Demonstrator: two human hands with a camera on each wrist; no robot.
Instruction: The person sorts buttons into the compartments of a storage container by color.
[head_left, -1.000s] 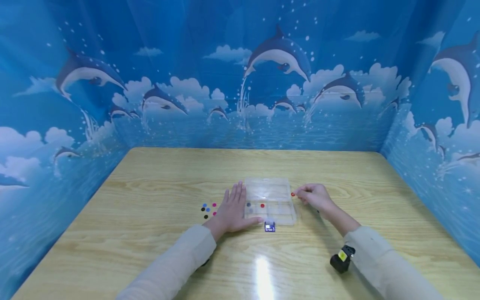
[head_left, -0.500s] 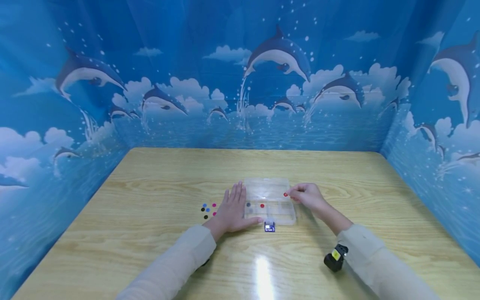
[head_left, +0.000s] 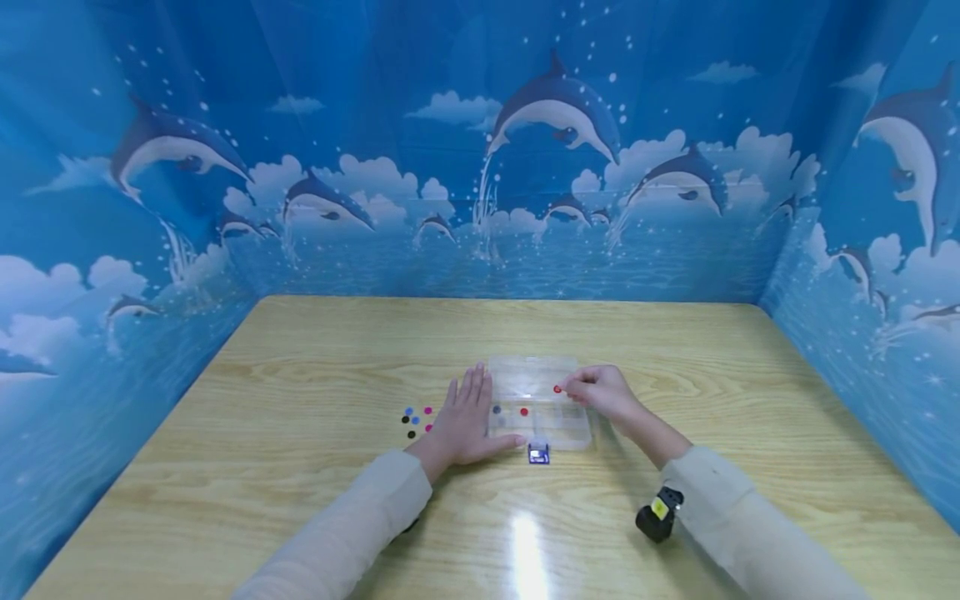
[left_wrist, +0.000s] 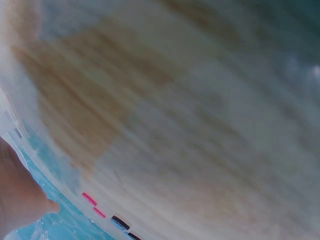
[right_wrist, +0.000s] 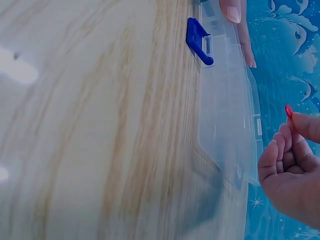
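Surroundings: wood-grain desk (head_left: 315, 350), printed sea backdrop (head_left: 360, 50).
From where I stand, the desk shows pale grain, rounded far corners and one bright streak of reflected light (head_left: 528, 550) on the near side. Behind it and along both sides hangs the blue backdrop, printed with leaping dolphins (head_left: 553, 94), white clouds (head_left: 457, 108) and rippled water (head_left: 375, 275); faint folds mark its upper part.

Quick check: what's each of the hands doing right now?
Left hand: open, fingers extended, at the left side of the clear box.
Right hand: closed, pinching a small red disc.
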